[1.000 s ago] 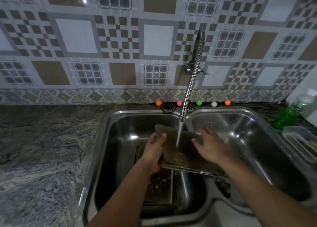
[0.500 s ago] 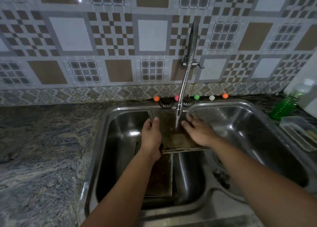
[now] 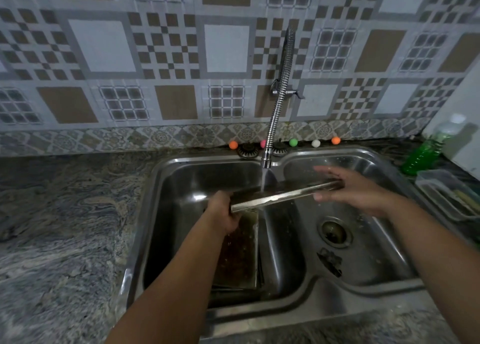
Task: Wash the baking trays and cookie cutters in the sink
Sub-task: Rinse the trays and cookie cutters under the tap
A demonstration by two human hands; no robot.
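Observation:
I hold a metal baking tray [image 3: 280, 196] nearly flat across the divider of the steel double sink [image 3: 306, 299]. Water from the coiled faucet [image 3: 276, 115] runs onto its top. My left hand [image 3: 223, 212] grips the tray's left end over the left basin. My right hand [image 3: 358, 189] holds the right end, fingers spread above and thumb under the rim, over the right basin. A dirty tray [image 3: 240, 255] with brown residue lies in the left basin on top of other trays. No cookie cutters are visible.
The right basin holds a drain [image 3: 333, 232] and a dark scrap [image 3: 330, 262]. A green soap bottle [image 3: 426, 151] and a clear plastic container [image 3: 449, 193] stand on the right counter. Small coloured balls [image 3: 293, 142] line the back ledge. Granite counter [image 3: 59, 213] spreads left.
The tray has turned from tilted up facing me to nearly flat and edge-on, spanning both basins. My right hand slid from the tray's surface to its right end.

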